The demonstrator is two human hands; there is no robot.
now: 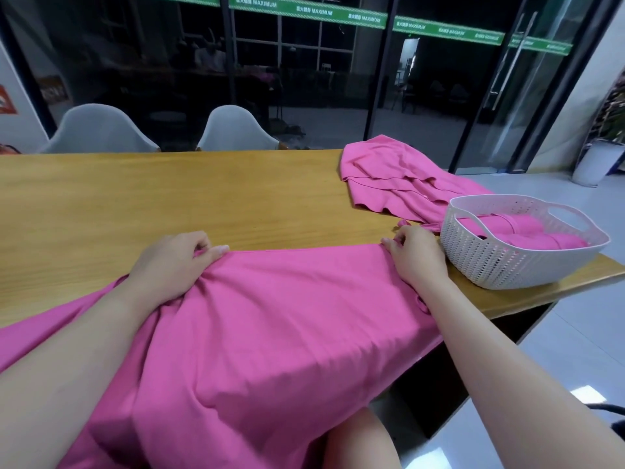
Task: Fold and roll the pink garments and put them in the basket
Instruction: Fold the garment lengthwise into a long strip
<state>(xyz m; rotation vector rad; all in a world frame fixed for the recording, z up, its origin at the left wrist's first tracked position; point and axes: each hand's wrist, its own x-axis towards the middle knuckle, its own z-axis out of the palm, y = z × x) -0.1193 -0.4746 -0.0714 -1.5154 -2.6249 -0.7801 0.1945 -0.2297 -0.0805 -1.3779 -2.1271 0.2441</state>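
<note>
A large pink garment (277, 326) lies spread over the near edge of the wooden table (169, 198) and hangs down toward my lap. My left hand (176, 262) pinches its far edge at the left, fingers curled into the cloth. My right hand (416, 253) pinches the same far edge at the right. A white perforated basket (507, 262) stands at the table's right end, holding rolled pink garments (527, 231). A pile of loose pink garments (399, 177) lies behind the basket at the far right corner.
Two pale grey chairs (98, 130) stand behind the table's far edge. Dark glass walls and a door fill the background. A white planter (592, 162) sits on the floor at the right. The table's right end is just past the basket.
</note>
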